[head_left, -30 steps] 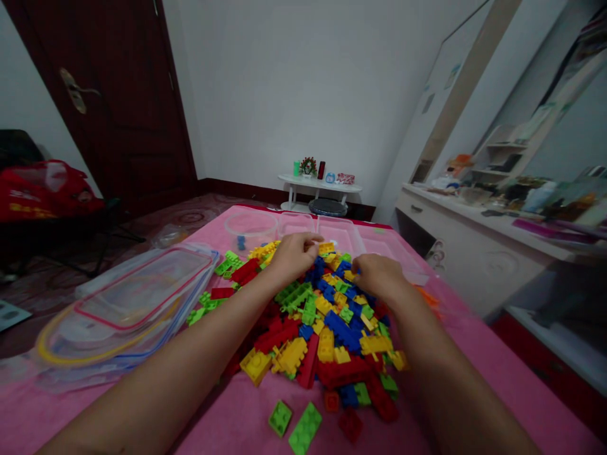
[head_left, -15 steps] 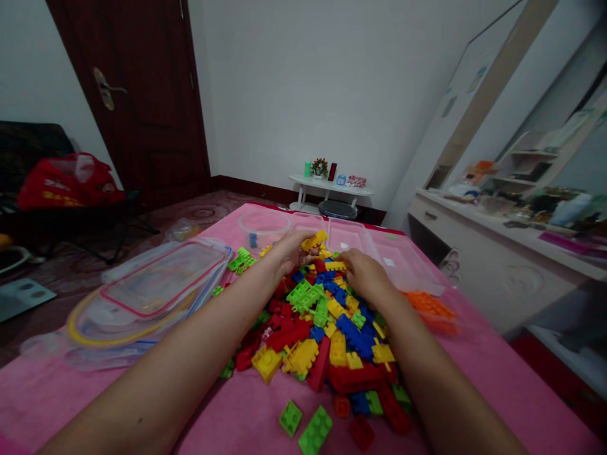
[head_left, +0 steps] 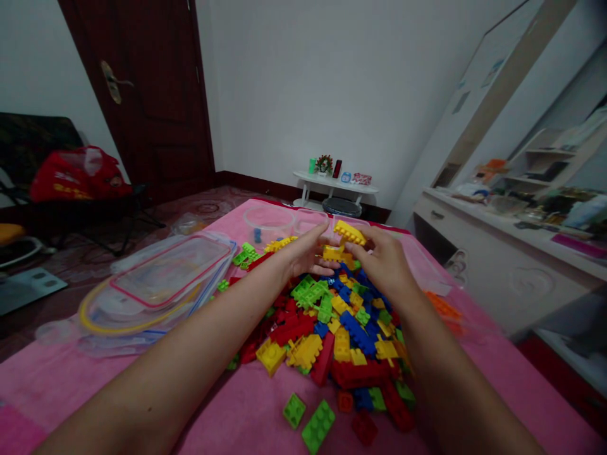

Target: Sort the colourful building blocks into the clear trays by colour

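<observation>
A heap of red, yellow, blue and green toy building blocks (head_left: 348, 322) lies before me on the pink cloth (head_left: 246, 411). Over its far side, my left hand (head_left: 310, 256) has its fingers curled about a yellow building block (head_left: 333, 253); the palm side is partly hidden. My right hand (head_left: 383, 256) pinches a long yellow building block (head_left: 349, 232) between thumb and fingers, just above the block at my left hand. Two green blocks (head_left: 318, 426) sit apart at the near edge of the heap.
Stacked clear lids (head_left: 171, 268) with coloured rims lie on the left. Behind the heap stand a round clear container (head_left: 269, 218) and rectangular clear trays (head_left: 310, 220). Orange pieces (head_left: 443, 308) are on the right, beside a white dresser (head_left: 497, 253).
My right hand has risen from the heap and now holds a long yellow block close to my left hand. My left hand has turned more open toward the right. The view has shifted slightly.
</observation>
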`<state>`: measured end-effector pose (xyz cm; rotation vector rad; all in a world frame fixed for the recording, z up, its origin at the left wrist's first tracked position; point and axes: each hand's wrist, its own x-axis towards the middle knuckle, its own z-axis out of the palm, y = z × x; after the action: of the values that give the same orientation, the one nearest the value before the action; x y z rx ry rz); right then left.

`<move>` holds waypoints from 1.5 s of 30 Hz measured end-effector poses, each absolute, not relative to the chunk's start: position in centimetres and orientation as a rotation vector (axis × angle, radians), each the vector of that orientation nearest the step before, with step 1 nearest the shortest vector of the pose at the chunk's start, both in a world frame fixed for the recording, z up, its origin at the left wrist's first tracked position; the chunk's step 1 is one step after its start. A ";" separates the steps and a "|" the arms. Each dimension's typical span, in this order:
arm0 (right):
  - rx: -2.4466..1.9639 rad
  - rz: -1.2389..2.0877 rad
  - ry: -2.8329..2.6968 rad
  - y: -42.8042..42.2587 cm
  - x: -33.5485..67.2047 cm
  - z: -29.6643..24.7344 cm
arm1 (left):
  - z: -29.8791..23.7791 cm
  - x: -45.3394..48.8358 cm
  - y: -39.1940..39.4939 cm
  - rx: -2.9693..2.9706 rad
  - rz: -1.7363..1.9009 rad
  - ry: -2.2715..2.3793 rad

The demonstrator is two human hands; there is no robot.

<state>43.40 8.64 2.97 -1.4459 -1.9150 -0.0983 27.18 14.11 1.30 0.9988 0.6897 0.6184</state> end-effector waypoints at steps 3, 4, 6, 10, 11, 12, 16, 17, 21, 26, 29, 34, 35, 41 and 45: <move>-1.544 -0.094 -2.039 8.2 42.4 2.7 | 1.5 27.5 13.6 1.023 0.513 0.613; -1.599 -0.102 -2.067 8.1 42.3 2.7 | 1.5 27.6 13.5 1.032 0.504 0.603; -1.677 -0.121 -2.100 7.9 42.2 2.7 | 1.5 27.8 13.4 1.042 0.508 0.596; -1.728 -0.158 -2.135 7.5 42.3 3.2 | 1.5 27.9 13.2 1.054 0.519 0.603; -1.736 -0.172 -2.136 7.4 42.2 3.3 | 1.5 28.0 13.2 1.056 0.522 0.601; -1.750 -0.190 -2.138 7.3 42.2 3.4 | 1.5 28.0 13.1 1.054 0.528 0.601; -1.877 -0.254 -2.131 6.8 42.3 3.7 | 1.4 28.4 13.1 1.011 0.610 0.630; -1.885 -0.241 -2.134 6.7 42.4 3.7 | 1.3 28.5 13.1 1.002 0.643 0.627; -1.732 -0.113 -2.126 7.2 42.9 3.4 | 1.2 28.6 13.2 1.014 0.712 0.608; -1.535 0.043 -2.048 8.0 43.7 3.0 | 1.4 28.2 13.4 1.019 0.689 0.626; -1.520 0.226 -1.951 8.4 45.1 3.0 | 1.5 27.7 13.8 1.020 0.697 0.619; -1.779 0.134 -1.637 10.2 50.4 3.5 | 1.8 26.3 14.6 1.129 0.812 0.689; -1.870 0.046 -1.587 10.7 51.5 3.6 | 1.9 26.1 14.8 1.167 0.852 0.732; -2.225 -0.370 -1.558 12.0 53.4 3.9 | 1.3 25.2 16.2 1.692 0.955 1.037; -2.076 -0.142 -1.823 10.7 49.8 3.3 | 1.2 24.5 16.7 2.067 0.808 1.030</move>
<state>49.78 10.69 3.32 -2.0758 -1.8229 -0.1424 24.45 16.74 1.25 2.0670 1.0304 0.8081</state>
